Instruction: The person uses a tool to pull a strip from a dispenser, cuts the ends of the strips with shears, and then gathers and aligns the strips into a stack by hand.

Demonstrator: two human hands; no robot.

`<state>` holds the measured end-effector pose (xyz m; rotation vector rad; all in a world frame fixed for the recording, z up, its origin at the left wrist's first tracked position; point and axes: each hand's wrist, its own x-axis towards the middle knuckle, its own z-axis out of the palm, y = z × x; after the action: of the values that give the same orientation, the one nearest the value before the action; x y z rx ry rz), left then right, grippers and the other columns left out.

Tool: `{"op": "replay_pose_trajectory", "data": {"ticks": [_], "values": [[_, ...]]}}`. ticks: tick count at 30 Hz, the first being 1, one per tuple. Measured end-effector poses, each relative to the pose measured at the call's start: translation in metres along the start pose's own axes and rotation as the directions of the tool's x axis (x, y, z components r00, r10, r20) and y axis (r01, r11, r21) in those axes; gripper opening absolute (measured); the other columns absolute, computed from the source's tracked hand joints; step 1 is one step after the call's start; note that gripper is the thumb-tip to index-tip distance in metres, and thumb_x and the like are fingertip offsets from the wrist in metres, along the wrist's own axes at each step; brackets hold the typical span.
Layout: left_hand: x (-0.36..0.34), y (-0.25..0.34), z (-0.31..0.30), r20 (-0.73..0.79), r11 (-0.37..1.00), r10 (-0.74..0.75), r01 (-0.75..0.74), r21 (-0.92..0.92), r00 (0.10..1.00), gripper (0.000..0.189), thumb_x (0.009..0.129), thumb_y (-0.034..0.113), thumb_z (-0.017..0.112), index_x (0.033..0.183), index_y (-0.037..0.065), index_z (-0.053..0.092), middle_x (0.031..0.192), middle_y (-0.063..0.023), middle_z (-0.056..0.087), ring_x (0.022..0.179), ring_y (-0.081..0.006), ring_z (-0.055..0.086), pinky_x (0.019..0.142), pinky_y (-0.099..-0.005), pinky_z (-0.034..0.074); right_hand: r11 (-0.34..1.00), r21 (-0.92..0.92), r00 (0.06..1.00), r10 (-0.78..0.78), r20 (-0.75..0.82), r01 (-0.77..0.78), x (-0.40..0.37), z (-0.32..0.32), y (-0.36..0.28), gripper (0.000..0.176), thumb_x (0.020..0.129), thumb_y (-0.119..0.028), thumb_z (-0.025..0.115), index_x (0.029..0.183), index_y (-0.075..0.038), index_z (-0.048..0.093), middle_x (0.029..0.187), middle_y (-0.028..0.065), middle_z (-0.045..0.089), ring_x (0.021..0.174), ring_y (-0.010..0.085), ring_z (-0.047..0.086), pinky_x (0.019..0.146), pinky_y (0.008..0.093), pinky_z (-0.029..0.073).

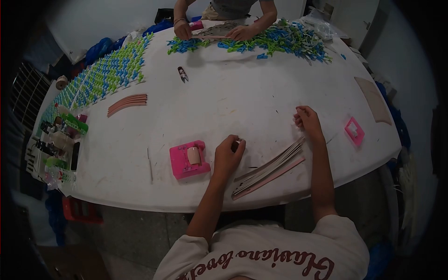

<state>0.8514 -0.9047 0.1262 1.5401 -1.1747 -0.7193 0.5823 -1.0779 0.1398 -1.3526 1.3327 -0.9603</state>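
Observation:
My left hand [228, 155] is closed, thumb and forefinger curled round a dark spot, just right of a pink tape dispenser [179, 164] that carries a roll of beige tape [193, 156]. I cannot tell what it holds. My right hand [309, 123] is raised a little over the table with its fingers drawn together in a pinch; anything in them is too small to name. Between my forearms lies a bundle of long, thin grey-white strips [268, 169], fanned at the ends, with a pinkish strip [280, 175] along the near side.
Across the white table [224, 102], another person's hands [240, 32] hold a strip above piled blue and green clips [280, 42]. Rows of clips [112, 70] cover the far left. Snips [182, 74], pink-brown strips [127, 103], a thin white stick [150, 165] and a pink tray [353, 131] lie around.

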Motion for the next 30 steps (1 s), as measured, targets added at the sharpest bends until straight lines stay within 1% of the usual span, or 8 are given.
{"op": "replay_pose_trajectory", "data": {"ticks": [12, 15, 21, 24, 26, 27, 29, 30], "values": [[-0.001, 0.001, -0.001, -0.002, 1.0, 0.011, -0.011, 0.008, 1.0, 0.025, 0.09, 0.02, 0.069, 0.101, -0.003, 0.063, 0.075, -0.0118, 0.067, 0.065, -0.016, 0.063, 0.065, -0.0303, 0.051, 1.0, 0.011, 1.0, 0.005, -0.013, -0.005, -0.001, 0.001, -0.001, 0.027, 0.1, -0.023, 0.056, 0.112, 0.0, 0.062, 0.083, 0.0048, 0.063, 0.066, 0.009, 0.056, 0.059, 0.0228, 0.047], [0.0, -0.001, 0.0, 0.001, 1.0, 0.011, -0.011, 0.007, 1.0, 0.026, 0.09, 0.02, 0.069, 0.101, -0.003, 0.063, 0.075, -0.0118, 0.067, 0.065, -0.0163, 0.063, 0.065, -0.0304, 0.051, 1.0, 0.023, 1.0, 0.015, 0.013, -0.015, 0.001, 0.0, 0.0, 0.025, 0.1, -0.022, 0.055, 0.113, -0.001, 0.061, 0.086, 0.0058, 0.065, 0.067, 0.0092, 0.056, 0.062, 0.0238, 0.049], [-0.003, -0.003, 0.0, 0.013, 1.0, -0.011, 0.011, -0.015, 1.0, 0.027, 0.091, 0.021, 0.068, 0.101, -0.003, 0.063, 0.075, -0.0119, 0.067, 0.066, -0.0168, 0.062, 0.065, -0.0309, 0.05, 0.999, 0.029, 1.0, -0.017, 0.019, 0.016, 0.002, -0.001, 0.002, 0.025, 0.1, -0.021, 0.055, 0.113, 0.0, 0.062, 0.085, 0.006, 0.065, 0.066, 0.009, 0.056, 0.061, 0.0239, 0.049], [-0.001, -0.001, 0.0, -0.003, 1.0, 0.011, -0.011, -0.005, 1.0, 0.027, 0.091, 0.021, 0.068, 0.101, -0.003, 0.063, 0.075, -0.0116, 0.066, 0.065, -0.0168, 0.062, 0.065, -0.031, 0.05, 1.0, 0.01, 1.0, -0.006, -0.004, 0.006, 0.005, 0.0, 0.002, 0.026, 0.1, -0.021, 0.056, 0.113, 0.001, 0.062, 0.085, 0.0061, 0.065, 0.066, 0.009, 0.056, 0.061, 0.0239, 0.05], [0.003, 0.004, -0.002, 0.0, 1.0, 0.011, -0.011, 0.002, 1.0, 0.026, 0.091, 0.021, 0.068, 0.101, -0.003, 0.063, 0.074, -0.0114, 0.066, 0.065, -0.0166, 0.061, 0.065, -0.031, 0.05, 1.0, -0.023, 1.0, -0.004, 0.019, 0.005, 0.005, -0.001, 0.002, 0.026, 0.1, -0.021, 0.056, 0.113, 0.001, 0.061, 0.084, 0.0063, 0.065, 0.065, 0.009, 0.057, 0.06, 0.0237, 0.05], [0.004, 0.004, -0.004, 0.011, 1.0, -0.003, 0.003, 0.018, 1.0, 0.026, 0.091, 0.021, 0.068, 0.102, -0.002, 0.063, 0.074, -0.0113, 0.066, 0.065, -0.0166, 0.061, 0.065, -0.031, 0.05, 1.0, -0.029, 1.0, 0.01, 0.009, -0.01, 0.006, -0.003, 0.005, 0.026, 0.1, -0.021, 0.056, 0.113, 0.001, 0.061, 0.084, 0.0063, 0.065, 0.065, 0.009, 0.057, 0.06, 0.0237, 0.05], [-0.011, -0.002, 0.0, 0.05, 0.999, -0.043, 0.041, 0.028, 0.998, 0.026, 0.091, 0.021, 0.068, 0.102, -0.002, 0.063, 0.074, -0.0111, 0.066, 0.065, -0.0166, 0.061, 0.065, -0.031, 0.05, 0.999, 0.024, 0.999, -0.039, 0.015, 0.039, 0.004, -0.002, 0.006, 0.025, 0.099, -0.021, 0.057, 0.112, 0.0, 0.062, 0.083, 0.0065, 0.065, 0.065, 0.0095, 0.057, 0.058, 0.0243, 0.05], [-0.013, -0.003, -0.001, 0.038, 0.998, -0.048, 0.047, 0.03, 0.998, 0.025, 0.091, 0.02, 0.068, 0.102, -0.002, 0.064, 0.074, -0.0113, 0.066, 0.065, -0.0169, 0.062, 0.065, -0.0313, 0.05, 0.999, 0.025, 0.999, -0.041, 0.005, 0.04, -0.001, -0.004, 0.011, 0.025, 0.099, -0.021, 0.057, 0.112, 0.0, 0.062, 0.083, 0.0065, 0.065, 0.065, 0.0095, 0.057, 0.058, 0.0243, 0.05]]}}
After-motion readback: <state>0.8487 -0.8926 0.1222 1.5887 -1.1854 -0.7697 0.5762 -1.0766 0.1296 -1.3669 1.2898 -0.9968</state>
